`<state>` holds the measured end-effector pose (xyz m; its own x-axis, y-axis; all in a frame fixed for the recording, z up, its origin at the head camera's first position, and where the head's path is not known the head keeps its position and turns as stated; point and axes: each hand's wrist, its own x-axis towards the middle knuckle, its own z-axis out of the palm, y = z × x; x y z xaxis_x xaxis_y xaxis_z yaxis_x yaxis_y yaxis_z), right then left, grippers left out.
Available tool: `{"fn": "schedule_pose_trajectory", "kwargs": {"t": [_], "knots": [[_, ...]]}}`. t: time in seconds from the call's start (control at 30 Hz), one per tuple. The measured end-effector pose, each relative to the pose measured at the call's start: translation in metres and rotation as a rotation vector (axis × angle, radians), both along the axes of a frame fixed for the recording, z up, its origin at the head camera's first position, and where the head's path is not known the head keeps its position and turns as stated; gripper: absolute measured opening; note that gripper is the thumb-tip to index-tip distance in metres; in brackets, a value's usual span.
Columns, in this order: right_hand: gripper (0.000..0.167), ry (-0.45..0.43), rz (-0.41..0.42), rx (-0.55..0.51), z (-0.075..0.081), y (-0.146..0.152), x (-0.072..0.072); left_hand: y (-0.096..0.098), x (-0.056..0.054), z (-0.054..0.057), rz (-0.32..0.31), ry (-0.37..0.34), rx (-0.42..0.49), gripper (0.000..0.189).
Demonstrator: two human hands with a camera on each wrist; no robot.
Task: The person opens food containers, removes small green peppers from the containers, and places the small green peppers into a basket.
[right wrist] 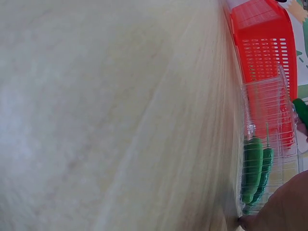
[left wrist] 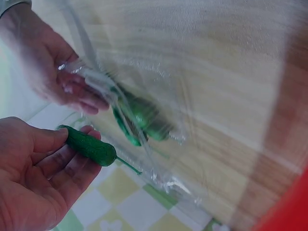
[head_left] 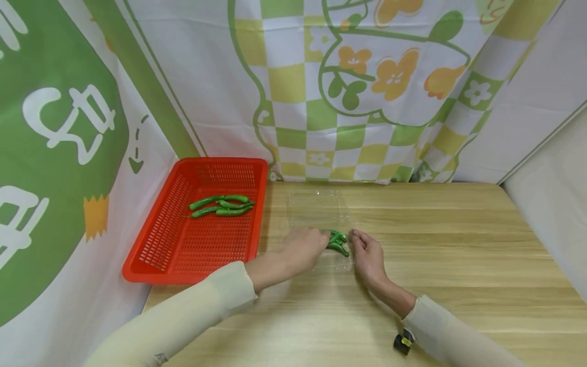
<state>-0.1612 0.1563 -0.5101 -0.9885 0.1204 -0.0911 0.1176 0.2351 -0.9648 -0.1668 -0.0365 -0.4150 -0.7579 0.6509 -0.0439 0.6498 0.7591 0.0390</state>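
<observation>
My left hand point(head_left: 300, 250) holds a green chili pepper point(left wrist: 89, 147) between thumb and fingers, its thin stem pointing out past the fingertips. It is over the near left part of a clear plastic clamshell box point(right wrist: 269, 91). Inside that box lie several green peppers point(right wrist: 252, 168), seen through its wall. The lid point(head_left: 316, 204) is folded back toward the curtain. At the right side of the box, my right hand point(head_left: 369, 257) pinches the edge with thumb and fingers. In the head view my left hand hides most of the pepper it holds.
A red perforated basket point(head_left: 133, 272) stands left of the box with several green peppers point(head_left: 234, 211) in it. Behind the wooden table point(head_left: 458, 244) hangs a patterned curtain point(head_left: 321, 117). A small black object point(head_left: 403, 342) lies by the right sleeve.
</observation>
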Motion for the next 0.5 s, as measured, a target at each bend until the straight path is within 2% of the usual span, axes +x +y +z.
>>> {"fn": "schedule_pose_trajectory", "kwargs": {"t": [0.27,0.5], "knots": [[0.038,0.007,-0.015,0.013,-0.002,0.0,0.0,-0.017,0.001,0.019,0.003,-0.006,0.045,0.027],[0.037,0.013,-0.02,0.045,-0.004,-0.001,-0.001,-0.039,-0.002,0.034,0.065,-0.001,0.107,0.026]]}}
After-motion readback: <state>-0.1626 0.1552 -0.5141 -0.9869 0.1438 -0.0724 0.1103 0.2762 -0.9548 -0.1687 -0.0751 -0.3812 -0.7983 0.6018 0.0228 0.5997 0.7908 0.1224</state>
